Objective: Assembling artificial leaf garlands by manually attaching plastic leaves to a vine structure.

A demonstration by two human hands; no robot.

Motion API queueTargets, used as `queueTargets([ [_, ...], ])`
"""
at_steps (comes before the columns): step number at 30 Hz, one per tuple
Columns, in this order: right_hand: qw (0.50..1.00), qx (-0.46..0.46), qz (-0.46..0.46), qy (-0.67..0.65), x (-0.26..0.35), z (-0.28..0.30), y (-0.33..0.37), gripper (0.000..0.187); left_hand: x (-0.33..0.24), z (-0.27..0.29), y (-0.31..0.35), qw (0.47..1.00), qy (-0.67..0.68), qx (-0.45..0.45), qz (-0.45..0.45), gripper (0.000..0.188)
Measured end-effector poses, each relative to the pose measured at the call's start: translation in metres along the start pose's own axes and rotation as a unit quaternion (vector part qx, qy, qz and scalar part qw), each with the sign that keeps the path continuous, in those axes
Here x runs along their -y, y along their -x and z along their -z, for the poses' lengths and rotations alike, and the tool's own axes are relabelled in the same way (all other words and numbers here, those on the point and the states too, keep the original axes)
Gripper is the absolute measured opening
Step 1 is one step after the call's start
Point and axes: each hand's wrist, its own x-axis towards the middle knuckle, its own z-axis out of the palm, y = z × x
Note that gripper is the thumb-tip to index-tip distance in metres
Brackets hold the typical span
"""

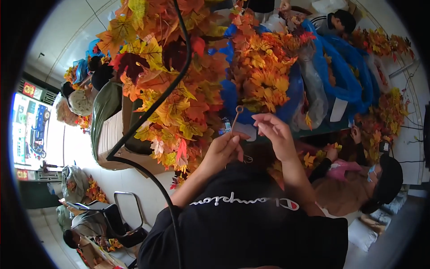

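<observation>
Between the thumb and fingers of my left hand [224, 147] is a thin brown stem with a small ring at its top end [239, 109]. It stands almost upright, tilted slightly right. Close by on the right, my right hand [275, 133] is raised with bent, parted fingers, and I see nothing in it. A small curved metal piece [248, 158] shows below my hands; its kind is unclear. Orange, red and yellow artificial maple leaves [183, 94] pile up beside my left hand. More such leaves [264, 67] lie beyond both hands on blue plastic.
A black cable [152, 107] hangs across the left side. Blue plastic bags [342, 67] stand at the back right. A cardboard box [107, 130] is at the left, near a black chair [123, 224]. A co-worker in a black cap [387, 184] sits close at the right.
</observation>
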Motion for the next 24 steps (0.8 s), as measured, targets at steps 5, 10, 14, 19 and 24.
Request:
queueTargets([
  [5, 0.997, 0.037, -0.039, -0.051, -0.001, -0.021, -0.004, 0.017, 0.013, -0.006, -0.001, 0.999, -0.041, 0.013, 0.011, 0.031],
  [10, 1.0, 0.013, -0.012, -0.004, -0.016, -0.032, 0.003, 0.014, 0.015, -0.008, 0.014, 0.999, -0.049, 0.014, 0.008, 0.036],
  [14, 0.999, 0.012, 0.005, 0.052, -0.024, -0.032, 0.006, 0.016, 0.018, -0.001, 0.008, 0.98, 0.081, -0.126, -0.132, 0.04],
  [19, 0.993, 0.056, -0.014, 0.102, -0.042, -0.04, 0.006, 0.017, 0.03, 0.023, 0.006, 0.987, -0.018, -0.101, -0.121, 0.03],
  [24, 0.993, 0.075, -0.079, -0.034, -0.075, -0.037, 0.006, 0.019, 0.028, 0.031, 0.0, 0.956, 0.218, -0.184, -0.065, 0.022],
])
